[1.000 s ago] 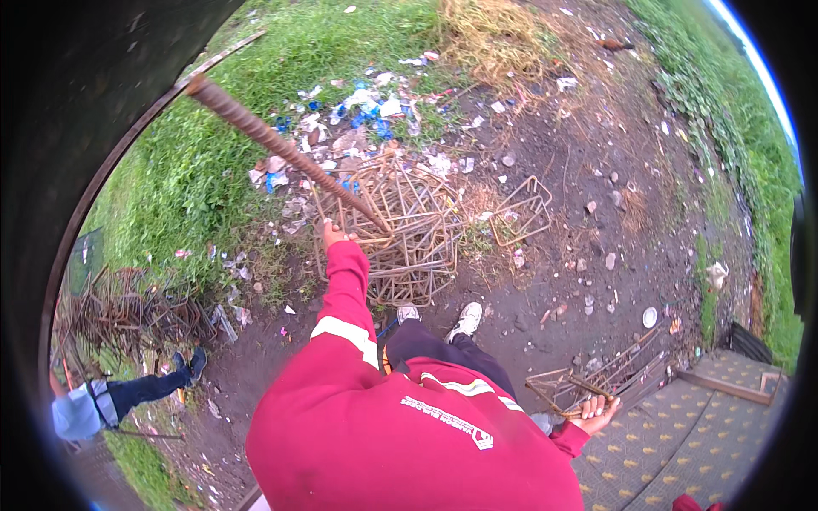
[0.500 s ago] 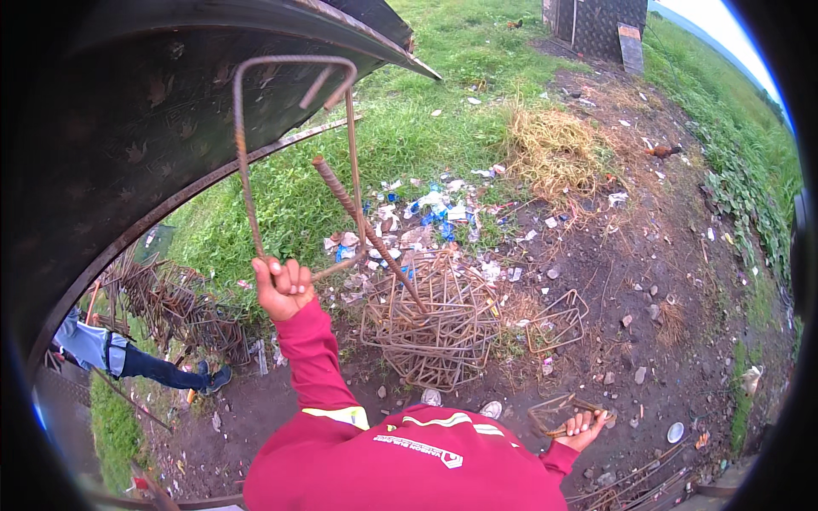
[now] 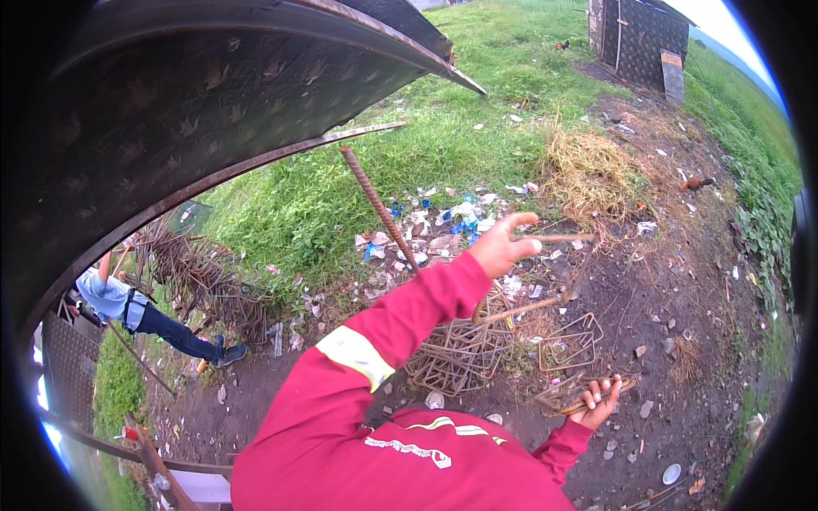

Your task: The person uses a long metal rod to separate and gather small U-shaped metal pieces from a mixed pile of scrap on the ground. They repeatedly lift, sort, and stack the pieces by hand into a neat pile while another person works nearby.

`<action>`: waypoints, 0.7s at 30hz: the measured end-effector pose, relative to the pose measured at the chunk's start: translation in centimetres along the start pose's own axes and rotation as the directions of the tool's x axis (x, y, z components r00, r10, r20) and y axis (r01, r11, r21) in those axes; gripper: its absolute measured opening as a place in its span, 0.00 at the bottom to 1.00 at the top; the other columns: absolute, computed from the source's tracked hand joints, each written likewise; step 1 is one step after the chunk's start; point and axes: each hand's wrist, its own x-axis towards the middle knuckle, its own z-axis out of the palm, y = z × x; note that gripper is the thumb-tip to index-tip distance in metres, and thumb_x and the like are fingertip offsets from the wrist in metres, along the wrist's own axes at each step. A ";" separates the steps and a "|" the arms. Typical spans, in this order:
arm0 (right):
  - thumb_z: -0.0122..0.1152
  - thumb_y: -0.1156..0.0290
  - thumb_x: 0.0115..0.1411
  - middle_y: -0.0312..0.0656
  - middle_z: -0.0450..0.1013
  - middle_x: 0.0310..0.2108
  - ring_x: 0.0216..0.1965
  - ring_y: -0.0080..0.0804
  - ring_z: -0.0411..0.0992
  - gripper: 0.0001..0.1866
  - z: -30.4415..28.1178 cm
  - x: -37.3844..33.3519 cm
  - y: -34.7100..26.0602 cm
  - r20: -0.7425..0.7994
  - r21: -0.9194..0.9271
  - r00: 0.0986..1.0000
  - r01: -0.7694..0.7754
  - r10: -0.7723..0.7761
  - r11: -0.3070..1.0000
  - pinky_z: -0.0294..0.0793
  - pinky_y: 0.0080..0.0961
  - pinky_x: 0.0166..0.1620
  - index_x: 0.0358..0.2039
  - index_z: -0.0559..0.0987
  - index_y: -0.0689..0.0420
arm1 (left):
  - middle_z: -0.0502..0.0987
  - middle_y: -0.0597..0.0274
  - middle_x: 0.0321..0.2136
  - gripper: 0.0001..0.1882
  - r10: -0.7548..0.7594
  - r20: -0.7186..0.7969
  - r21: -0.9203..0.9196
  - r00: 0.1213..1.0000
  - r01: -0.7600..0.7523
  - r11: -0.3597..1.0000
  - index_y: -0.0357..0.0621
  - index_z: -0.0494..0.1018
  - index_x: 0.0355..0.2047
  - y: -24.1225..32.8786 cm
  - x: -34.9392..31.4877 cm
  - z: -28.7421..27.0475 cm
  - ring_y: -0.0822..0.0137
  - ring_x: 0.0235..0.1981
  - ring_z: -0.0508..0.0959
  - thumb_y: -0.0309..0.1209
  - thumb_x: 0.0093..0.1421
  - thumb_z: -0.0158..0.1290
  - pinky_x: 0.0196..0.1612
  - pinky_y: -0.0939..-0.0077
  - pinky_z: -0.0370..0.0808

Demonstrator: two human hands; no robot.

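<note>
My left hand (image 3: 503, 247) reaches across to the right at chest height. A bent rebar stirrup (image 3: 573, 277), blurred at its far side, hangs from it. Its thumb and forefinger stick out apart; the other fingers are hidden, and the grip itself is not plain. Lower right, my right hand (image 3: 601, 402) is closed around a small bundle of rebar stirrups (image 3: 562, 393). Below my left arm lies a heap of rusty stirrups (image 3: 456, 362), partly covered by the sleeve. A thick ribbed rebar rod (image 3: 375, 194) rises at a slant from behind that sleeve.
One loose stirrup (image 3: 569, 345) rests on the dirt right of the heap. Scattered litter (image 3: 464, 217) and dry straw (image 3: 592, 175) lie beyond. A dark curved sheet (image 3: 196, 111) overhangs the upper left. Another person (image 3: 162, 324) stands at left beside piled stirrups (image 3: 209, 285).
My left hand has swung right and down with the stirrup, from raised at the left to above the heap's right side. The right hand still grips its bundle. The view has shifted slightly.
</note>
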 end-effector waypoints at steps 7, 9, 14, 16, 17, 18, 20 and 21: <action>0.45 0.61 0.64 0.54 0.66 0.52 0.49 0.43 0.69 0.17 -2.4 -0.8 1.1 -0.090 -0.276 0.995 -0.069 0.045 0.959 0.74 0.39 0.48 0.52 0.64 0.50 | 0.72 0.65 0.28 0.23 -0.535 0.478 0.115 0.696 0.555 0.824 0.52 0.67 0.52 -15.9 1.5 14.1 0.76 0.19 0.67 0.37 0.55 0.52 0.19 0.80 0.66; 0.47 0.55 0.63 0.55 0.63 0.55 0.55 0.47 0.64 0.23 -2.6 -1.4 2.6 -0.148 -0.399 0.984 -0.150 0.098 0.905 0.66 0.45 0.55 0.55 0.61 0.50 | 0.71 0.63 0.32 0.26 -0.559 0.519 0.040 0.647 0.635 0.772 0.48 0.65 0.54 -17.5 1.1 15.8 0.74 0.22 0.69 0.39 0.55 0.52 0.21 0.77 0.68; 0.49 0.45 0.59 0.53 0.60 0.56 0.57 0.48 0.61 0.34 -2.6 -2.0 5.2 -0.248 -0.364 0.949 -0.277 0.194 0.889 0.63 0.45 0.57 0.59 0.56 0.50 | 0.71 0.51 0.42 0.32 -0.350 0.478 0.325 0.805 0.209 0.922 0.42 0.60 0.57 -13.3 -2.4 16.8 0.57 0.41 0.73 0.42 0.54 0.52 0.42 0.60 0.71; 0.47 0.46 0.60 0.46 0.68 0.48 0.47 0.35 0.69 0.28 -3.1 -1.7 5.6 -0.210 -0.382 0.962 -0.244 0.173 0.892 0.71 0.35 0.48 0.53 0.65 0.52 | 0.68 0.43 0.49 0.34 -0.286 0.556 0.624 0.781 -0.164 0.764 0.42 0.58 0.58 -9.8 -4.6 16.0 0.47 0.50 0.69 0.43 0.54 0.50 0.53 0.58 0.64; 0.47 0.47 0.61 0.44 0.69 0.45 0.43 0.32 0.70 0.26 -3.5 -1.2 6.1 -0.260 -0.447 0.962 -0.196 0.083 0.873 0.72 0.33 0.44 0.51 0.66 0.53 | 0.68 0.42 0.49 0.33 -0.192 0.568 0.547 0.800 -0.192 0.815 0.42 0.59 0.58 -8.2 -5.6 15.4 0.45 0.49 0.69 0.43 0.54 0.50 0.51 0.59 0.65; 0.46 0.48 0.62 0.42 0.71 0.42 0.39 0.29 0.71 0.25 -4.0 -1.0 6.3 -0.226 -0.530 0.974 -0.130 0.008 0.838 0.74 0.30 0.41 0.50 0.68 0.53 | 0.68 0.40 0.50 0.33 -0.081 0.564 0.468 0.822 -0.237 0.851 0.42 0.59 0.58 -7.0 -6.2 14.2 0.44 0.48 0.70 0.44 0.55 0.50 0.50 0.61 0.67; 0.47 0.51 0.63 0.38 0.71 0.37 0.33 0.26 0.70 0.21 -5.0 -1.2 6.4 -0.274 -0.436 0.957 -0.213 0.096 0.875 0.74 0.27 0.36 0.47 0.69 0.53 | 0.69 0.39 0.48 0.32 -0.033 0.603 0.269 0.797 -0.165 0.949 0.43 0.60 0.57 -6.5 -7.1 11.2 0.43 0.46 0.72 0.43 0.55 0.50 0.48 0.59 0.68; 0.47 0.52 0.63 0.37 0.71 0.36 0.31 0.25 0.70 0.20 -5.3 -1.2 6.1 -0.176 -0.396 0.963 -0.261 0.206 0.880 0.74 0.26 0.34 0.47 0.70 0.53 | 0.70 0.39 0.47 0.31 0.100 0.597 0.116 0.796 -0.208 0.971 0.43 0.60 0.57 -7.2 -7.4 9.6 0.43 0.45 0.72 0.43 0.55 0.50 0.47 0.58 0.69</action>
